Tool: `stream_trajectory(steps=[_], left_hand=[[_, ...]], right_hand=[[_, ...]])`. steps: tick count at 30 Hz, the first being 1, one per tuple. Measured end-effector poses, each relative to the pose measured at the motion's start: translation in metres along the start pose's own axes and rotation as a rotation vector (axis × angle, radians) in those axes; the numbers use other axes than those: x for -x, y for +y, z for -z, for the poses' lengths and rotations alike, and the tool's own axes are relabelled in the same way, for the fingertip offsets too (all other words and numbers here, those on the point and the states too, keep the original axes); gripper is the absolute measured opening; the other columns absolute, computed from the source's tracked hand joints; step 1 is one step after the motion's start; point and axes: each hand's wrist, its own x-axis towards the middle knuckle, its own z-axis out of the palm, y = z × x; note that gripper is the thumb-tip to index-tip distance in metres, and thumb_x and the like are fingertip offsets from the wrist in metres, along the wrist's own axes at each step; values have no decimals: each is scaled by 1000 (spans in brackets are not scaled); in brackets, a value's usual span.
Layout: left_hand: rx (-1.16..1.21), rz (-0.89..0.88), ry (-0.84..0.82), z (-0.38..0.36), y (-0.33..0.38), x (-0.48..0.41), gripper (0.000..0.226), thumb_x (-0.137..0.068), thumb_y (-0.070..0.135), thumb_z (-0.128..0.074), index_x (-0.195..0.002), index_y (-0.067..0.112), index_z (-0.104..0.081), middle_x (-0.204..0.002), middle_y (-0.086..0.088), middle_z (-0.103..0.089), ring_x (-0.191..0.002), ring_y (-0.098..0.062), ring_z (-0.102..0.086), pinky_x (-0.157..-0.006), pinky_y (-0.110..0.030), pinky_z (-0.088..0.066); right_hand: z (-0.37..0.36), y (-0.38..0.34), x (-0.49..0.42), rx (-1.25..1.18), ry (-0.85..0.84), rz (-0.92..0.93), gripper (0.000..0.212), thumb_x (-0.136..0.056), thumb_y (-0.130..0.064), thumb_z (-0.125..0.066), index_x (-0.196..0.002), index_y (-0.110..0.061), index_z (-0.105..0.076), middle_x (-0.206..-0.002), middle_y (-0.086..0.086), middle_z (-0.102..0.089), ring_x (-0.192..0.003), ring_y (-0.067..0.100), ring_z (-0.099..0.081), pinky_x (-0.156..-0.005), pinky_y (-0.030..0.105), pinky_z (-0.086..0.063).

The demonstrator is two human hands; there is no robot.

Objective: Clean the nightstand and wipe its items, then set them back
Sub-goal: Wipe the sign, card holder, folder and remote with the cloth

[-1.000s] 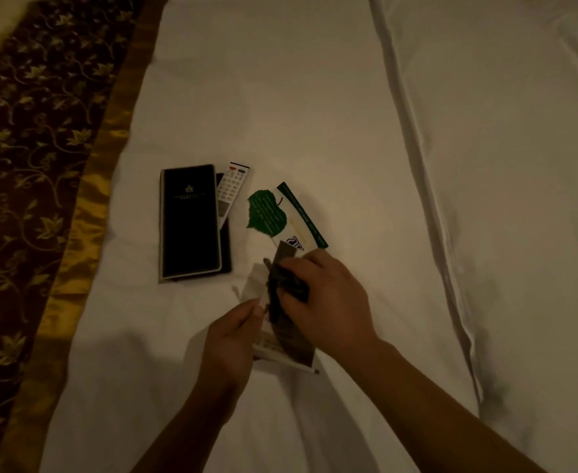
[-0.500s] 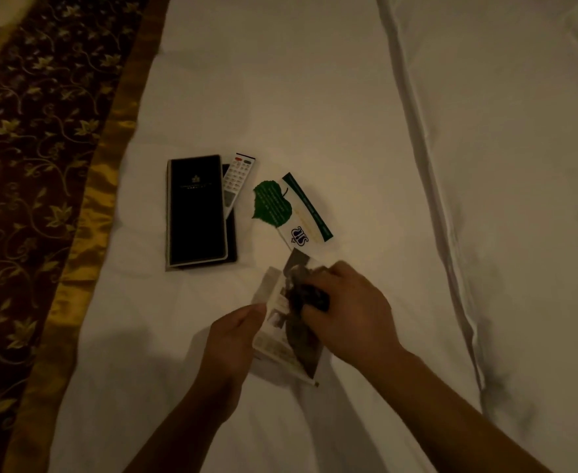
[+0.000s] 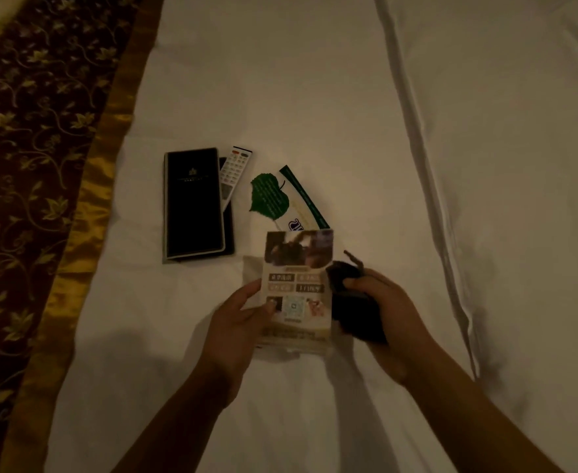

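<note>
The left hand (image 3: 238, 322) has its fingers clamped on a printed card (image 3: 297, 288) above the bed (image 3: 280, 97); the right hand (image 3: 379, 312) grips a dark cloth (image 3: 352, 302). I would wipe flat, supporting the card from behind.

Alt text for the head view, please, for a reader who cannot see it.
Over a white bedsheet, the left hand holds a printed card stand while the right hand grips a dark cloth beside it. Behind lie a black folder, a remote control and a green leaf card.
</note>
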Motion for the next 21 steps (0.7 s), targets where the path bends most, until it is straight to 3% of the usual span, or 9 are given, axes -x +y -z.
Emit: stream_trajectory(steps=[2, 4, 7, 9, 12, 14, 16, 19, 21], left_hand=[[-29, -62, -25, -9, 2, 2, 40, -98, 15, -56, -122, 47, -54, -107, 11, -75, -94, -3, -71, -70, -17, -56], [-69, -108, -80, -15, 4, 4, 34, -96, 31, -58, -114, 59, -52, -104, 23, -72, -91, 10, -67, -61, -5, -51], [-84, -102, -202, -14, 8, 9, 35, -79, 64, -56, -113, 66, -48, -102, 41, -66, -95, 19, -62, -70, -4, -50], [10, -42, -262, -8, -1, 8, 64, -71, 77, -60, -128, 50, -53, -118, 25, -69, -109, 3, -65, -86, -20, -54], [178, 146, -306, -6, -4, 13, 85, -56, 79, -71, -121, 24, -70, -119, -13, -72, -109, -30, -69, -93, -46, -54], [231, 228, -356, -7, -6, 11, 89, -45, 79, -77, -109, 17, -76, -109, -18, -74, -96, -33, -71, -89, -47, -53], [287, 230, -413, -5, -9, 9, 78, -47, 78, -77, -102, 23, -80, -105, -12, -76, -94, -28, -72, -87, -44, -56], [397, 177, -445, 0, -6, 9, 66, -55, 70, -81, -105, 27, -79, -108, -7, -77, -97, -23, -74, -79, -39, -61], [442, 173, -407, 2, -6, 7, 66, -59, 63, -84, -112, 23, -76, -115, -10, -75, -104, -26, -72, -79, -35, -59]], right_hand=[[-9, 8, 9, -26, -32, 4, 24, -83, -16, -64, -104, -13, -73, -101, 24, -72, -83, 40, -68, -67, 45, -55], [-20, 12, 18, 34, -29, 39, 21, -83, -13, -65, -102, -14, -74, -96, 23, -73, -77, 38, -68, -60, 39, -54], [-36, 14, 33, 185, -114, 99, 20, -81, -24, -69, -100, -24, -74, -86, 13, -75, -74, 29, -73, -59, 32, -55], [-44, 10, 38, 242, -177, 127, 18, -79, -29, -69, -97, -28, -74, -85, 8, -76, -78, 26, -74, -61, 28, -56], [-50, 0, 27, 317, -59, 289, 20, -75, -27, -68, -93, -35, -72, -87, -4, -75, -81, 13, -72, -70, 27, -59], [-55, -7, 16, 482, 3, 474, 26, -76, -25, -67, -96, -41, -68, -92, -13, -71, -88, 4, -67, -80, 24, -56], [-56, -5, 6, 758, 50, 616, 30, -82, -22, -67, -108, -37, -65, -100, -12, -66, -95, 6, -61, -85, 26, -51], [-48, 1, 5, 850, 142, 456, 24, -84, -26, -64, -107, -32, -67, -98, -6, -67, -89, 10, -61, -82, 37, -53], [-44, 6, 18, 935, 83, 435, 24, -76, -33, -63, -100, -35, -66, -91, -10, -67, -82, 8, -62, -76, 36, -54]])
